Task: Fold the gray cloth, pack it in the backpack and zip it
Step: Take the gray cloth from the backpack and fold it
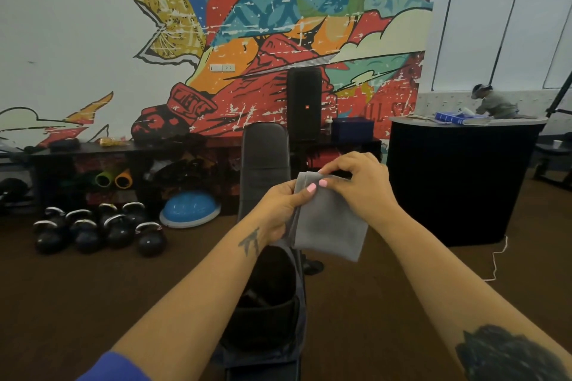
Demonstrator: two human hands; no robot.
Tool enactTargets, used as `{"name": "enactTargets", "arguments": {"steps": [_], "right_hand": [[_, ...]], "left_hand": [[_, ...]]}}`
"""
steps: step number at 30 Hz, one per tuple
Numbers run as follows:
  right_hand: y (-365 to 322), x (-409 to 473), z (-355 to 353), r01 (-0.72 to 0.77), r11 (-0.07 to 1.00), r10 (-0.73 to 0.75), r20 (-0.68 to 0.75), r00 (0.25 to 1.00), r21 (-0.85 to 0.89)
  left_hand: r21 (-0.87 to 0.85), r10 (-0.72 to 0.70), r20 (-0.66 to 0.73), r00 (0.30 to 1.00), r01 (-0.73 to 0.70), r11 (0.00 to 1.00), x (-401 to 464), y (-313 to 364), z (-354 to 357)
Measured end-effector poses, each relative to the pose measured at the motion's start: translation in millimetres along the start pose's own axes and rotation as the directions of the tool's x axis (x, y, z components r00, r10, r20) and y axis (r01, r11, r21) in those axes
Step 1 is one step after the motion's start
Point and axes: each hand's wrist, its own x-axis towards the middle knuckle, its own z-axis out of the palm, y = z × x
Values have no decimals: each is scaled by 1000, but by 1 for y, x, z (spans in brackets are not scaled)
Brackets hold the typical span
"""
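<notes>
Indoors, gym mural wall (pixel 93 25), brown floor (pixel 93 281), both hands (pixel 278 210) gripping gray cloth (pixel 328 223)

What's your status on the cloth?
Left hand and right hand both pinching gray cloth, folded, held up. Backpack open below. Nothing blocking.
</notes>
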Motion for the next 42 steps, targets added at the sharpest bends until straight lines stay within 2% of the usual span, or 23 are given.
{"name": "enactTargets", "arguments": {"steps": [4, 8, 11, 14, 19, 22, 23, 27, 30, 33, 35, 37, 39, 40, 41, 42], "right_hand": [[-2, -1, 1, -30, 995, 30, 3, 1000, 91], [-6, -4, -1, -29, 989, 25, 30, 999, 146], [-11, -5, -2, -29, 979, 11, 92, 996, 200], [-12, -4, 1, -24, 984, 2, 123, 992, 178], [-10, -4, 4, -29, 991, 22, 58, 998, 133], [-7, -5, 4, -58, 988, 51, 51, 997, 144], [-6, -5, 3, -80, 985, 71, 62, 996, 150], [6, -5, -6, -200, 968, 163, 227, 960, 151], [15, -8, -9, -210, 971, 160, 339, 927, 115], [15, -13, -3, -199, 967, 156, 244, 957, 162], [13, -17, 3, -245, 946, 216, 154, 964, 210], [12, -23, 9, -399, 842, 339, 219, 915, 364], [13, -31, 13, -561, 583, 407, 386, 828, 588], [14, -34, 15, -599, 455, 405, 446, 798, 659], [13, -38, 16, -609, 375, 402, 470, 786, 699], [12, -41, 18, -600, 345, 409, 460, 788, 722]], "left_hand": [[-86, -77, -55, 996, 72, 994, -4, 6, 5], [-83, -85, -149, 985, 73, 994, -4, 9, 4], [-15, -54, -201, 978, 52, 999, 0, 10, 2], [41, -47, -176, 983, 55, 998, -3, 12, 9], [75, -48, -93, 994, 56, 996, -10, 16, 15], [297, 44, -19, 999, -36, 954, -12, 13, 12], [317, 61, -17, 998, -53, 947, -13, 12, 9], [280, 71, -64, 995, -50, 959, -13, 13, -7], [279, 55, -52, 997, -38, 959, -15, 12, -16], [242, 40, -38, 998, -30, 970, -18, 9, -17], [184, 50, -56, 997, -39, 982, -19, 5, -16], [109, 64, -86, 994, -55, 992, -20, 2, -16], [49, 73, -110, 991, -68, 996, -22, -2, -17], [28, 74, -116, 990, -72, 997, -23, -4, -17], [14, 72, -125, 990, -71, 997, -25, -6, -17], [10, 70, -137, 988, -69, 998, -26, -8, -17]]}}
